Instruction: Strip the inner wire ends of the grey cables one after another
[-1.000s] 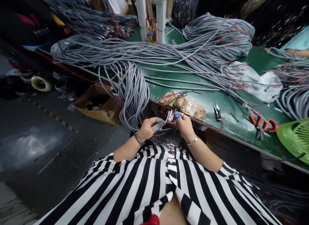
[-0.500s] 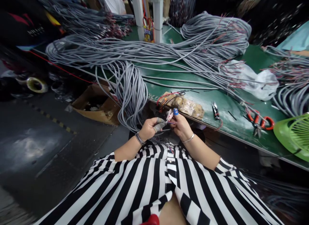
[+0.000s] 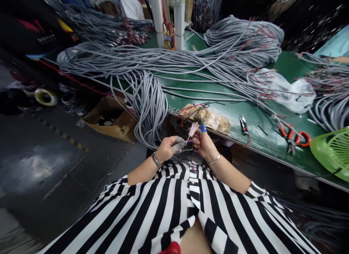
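My left hand (image 3: pixel 167 148), with grey covers on its fingertips, pinches the end of a grey cable (image 3: pixel 188 150) in front of my body. Thin coloured wires (image 3: pixel 193 141) run from that end to my right hand (image 3: pixel 206 147), whose fingers are closed around them. A blue cover (image 3: pixel 204 128) sits on a raised digit of the right hand. Between the hands, a pale pinkish connector (image 3: pixel 193 129) stands above the wires, close to the right fingers. How it joins the wires is too small to tell.
Bundles of grey cable (image 3: pixel 152 59) lie across the green table (image 3: pixel 231 108). Near its edge are a taped block (image 3: pixel 215 122), small nippers (image 3: pixel 243 125), orange-handled scissors (image 3: pixel 293 139) and a green basket (image 3: pixel 332 152). A cardboard box (image 3: pixel 109 128) stands on the floor at left.
My right hand has shifted slightly right, and its blue-covered digit has moved away from the connector. The connector now shows more fully. My left hand keeps its hold on the cable.
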Demonstrator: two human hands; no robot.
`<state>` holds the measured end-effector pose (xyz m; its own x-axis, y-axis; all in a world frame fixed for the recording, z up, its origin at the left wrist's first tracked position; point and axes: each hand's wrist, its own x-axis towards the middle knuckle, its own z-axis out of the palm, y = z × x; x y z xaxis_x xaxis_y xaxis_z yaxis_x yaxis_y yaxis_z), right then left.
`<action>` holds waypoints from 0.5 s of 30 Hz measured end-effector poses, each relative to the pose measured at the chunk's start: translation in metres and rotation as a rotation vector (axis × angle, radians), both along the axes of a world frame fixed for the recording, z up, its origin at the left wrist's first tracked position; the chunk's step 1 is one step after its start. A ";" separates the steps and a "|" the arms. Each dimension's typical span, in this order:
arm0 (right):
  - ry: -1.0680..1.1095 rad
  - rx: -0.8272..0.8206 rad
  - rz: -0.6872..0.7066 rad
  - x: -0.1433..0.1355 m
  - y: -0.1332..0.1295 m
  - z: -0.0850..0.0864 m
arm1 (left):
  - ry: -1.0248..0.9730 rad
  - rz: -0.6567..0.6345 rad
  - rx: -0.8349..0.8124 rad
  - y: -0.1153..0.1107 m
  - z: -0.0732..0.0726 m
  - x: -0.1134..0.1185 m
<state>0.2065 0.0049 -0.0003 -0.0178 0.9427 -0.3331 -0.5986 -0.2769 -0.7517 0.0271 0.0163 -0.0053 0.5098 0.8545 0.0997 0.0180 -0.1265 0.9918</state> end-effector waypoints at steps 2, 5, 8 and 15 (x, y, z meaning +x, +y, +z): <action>-0.033 0.032 0.017 0.003 -0.004 -0.003 | 0.011 -0.012 0.014 -0.007 0.001 -0.006; -0.118 0.027 0.067 0.008 -0.008 -0.007 | 0.053 -0.025 0.047 -0.016 0.004 -0.015; -0.159 0.010 0.121 0.011 -0.007 -0.006 | 0.056 0.003 0.057 -0.019 0.004 -0.020; -0.159 0.045 0.158 0.011 0.006 0.017 | -0.019 0.099 0.023 -0.004 0.002 -0.013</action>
